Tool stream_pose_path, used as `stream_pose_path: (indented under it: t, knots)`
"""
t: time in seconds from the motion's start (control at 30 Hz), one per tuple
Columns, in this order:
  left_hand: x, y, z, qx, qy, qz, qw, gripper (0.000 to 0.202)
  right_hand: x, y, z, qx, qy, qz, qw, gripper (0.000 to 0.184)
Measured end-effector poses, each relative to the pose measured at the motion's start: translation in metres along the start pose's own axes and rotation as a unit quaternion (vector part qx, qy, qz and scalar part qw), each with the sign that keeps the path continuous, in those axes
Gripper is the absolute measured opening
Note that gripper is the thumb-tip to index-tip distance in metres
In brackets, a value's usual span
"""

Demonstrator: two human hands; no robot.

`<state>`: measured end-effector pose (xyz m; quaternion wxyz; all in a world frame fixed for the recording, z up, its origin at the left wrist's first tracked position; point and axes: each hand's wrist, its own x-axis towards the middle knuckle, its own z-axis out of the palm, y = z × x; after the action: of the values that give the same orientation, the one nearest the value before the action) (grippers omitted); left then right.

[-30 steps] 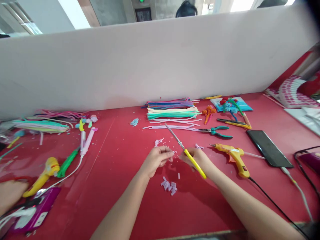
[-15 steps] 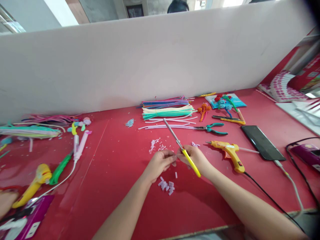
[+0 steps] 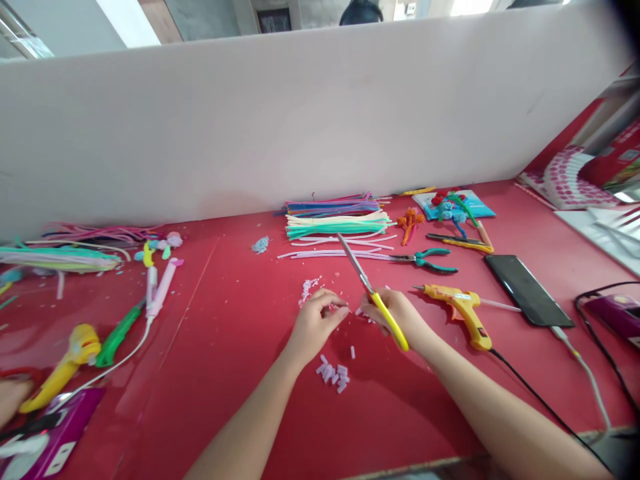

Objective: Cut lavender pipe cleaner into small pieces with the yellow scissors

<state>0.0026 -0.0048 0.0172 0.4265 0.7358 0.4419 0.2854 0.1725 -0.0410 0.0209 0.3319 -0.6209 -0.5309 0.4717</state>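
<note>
My right hand (image 3: 397, 315) is closed around yellow-handled scissors (image 3: 387, 317), whose blades slant up and to the left over the table. By its fingertips is a small pale lilac piece (image 3: 359, 311). My left hand (image 3: 316, 321) is a little way to the left, its thumb and fingers pinched together; whatever is between them is too small to make out. Below the hands lies a loose pile of short lilac pipe cleaner pieces (image 3: 333, 373), with one piece (image 3: 353, 352) apart from it. Lilac fluff (image 3: 309, 289) is scattered just beyond my left hand.
Pipe cleaner bundles (image 3: 340, 225) lie along the white partition (image 3: 280, 127). Teal-handled pliers (image 3: 430, 260), a yellow glue gun (image 3: 463, 310) with its cord and a phone (image 3: 529, 290) are on the right. At the left are another person's hand (image 3: 13, 400) and a purple power strip (image 3: 73, 427).
My hands have drawn slightly apart from fingertips nearly touching. The scissors have shifted a little to the right with my right hand. The view has moved slightly.
</note>
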Motion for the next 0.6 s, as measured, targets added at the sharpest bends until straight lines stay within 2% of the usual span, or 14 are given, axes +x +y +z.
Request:
stream_pose_path:
  t: [0.17,0.3,0.43,0.5,0.6]
  knots:
    - [-0.0022,0.0045,0.0043,-0.064,-0.065,-0.045,0.995,0.015,0.0016,0.0075,0.006,-0.051,-0.027,-0.033,0.998,0.009]
    - [-0.004,0.0021,0.0067,-0.117,-0.071,-0.093,0.986,0.017,-0.0011,0.0023,0.0047,-0.053,-0.041,-0.036,0.997,0.011]
    - [-0.0052,0.0035,0.008,-0.163,-0.08,-0.108,0.977,0.017,-0.0026,-0.0024,0.0038,-0.046,-0.056,-0.028,0.997,0.012]
    - [-0.0047,0.0044,0.008,-0.193,-0.073,-0.112,0.972,0.015,-0.0017,-0.0006,0.0034,-0.067,-0.042,-0.043,0.996,0.015]
    - [-0.0026,0.0032,0.0068,-0.27,-0.025,-0.145,0.952,0.017,-0.0012,0.004,0.0021,-0.156,0.019,-0.075,0.985,0.024]
